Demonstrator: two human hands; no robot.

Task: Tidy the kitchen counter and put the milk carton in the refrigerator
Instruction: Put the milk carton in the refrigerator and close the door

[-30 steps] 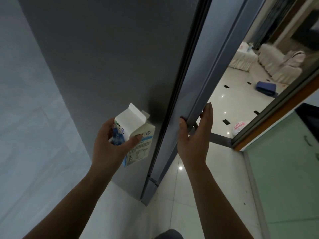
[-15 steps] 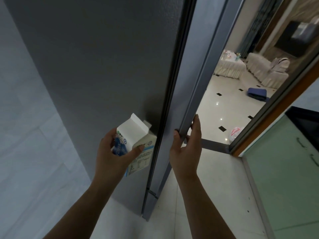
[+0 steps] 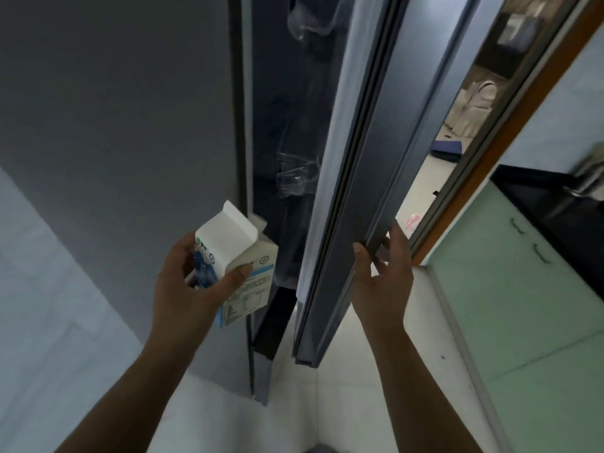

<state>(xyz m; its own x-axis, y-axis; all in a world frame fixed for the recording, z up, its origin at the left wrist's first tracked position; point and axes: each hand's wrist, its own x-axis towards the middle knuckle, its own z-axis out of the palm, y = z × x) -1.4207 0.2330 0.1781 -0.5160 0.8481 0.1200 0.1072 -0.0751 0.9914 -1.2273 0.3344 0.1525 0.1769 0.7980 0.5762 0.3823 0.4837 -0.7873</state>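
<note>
Milk carton in left hand, right hand on fridge door edge, door ajar.

Left hand [image 3: 186,289] grasps the milk carton [image 3: 235,266], thumb across its front, spout top open, carton held just outside the dark gap of the refrigerator [image 3: 130,125]. Right hand [image 3: 385,276] curls its fingers around the edge of the refrigerator door [image 3: 353,197]. Clear door bins faintly visible inside. Green cabinets [image 3: 516,305] at right; tiled room beyond the doorway.

Narrow dark gap open between refrigerator body [image 3: 124,125] and its door [image 3: 356,178]. Clear plastic door bins [image 3: 295,178] crowd the gap.
</note>
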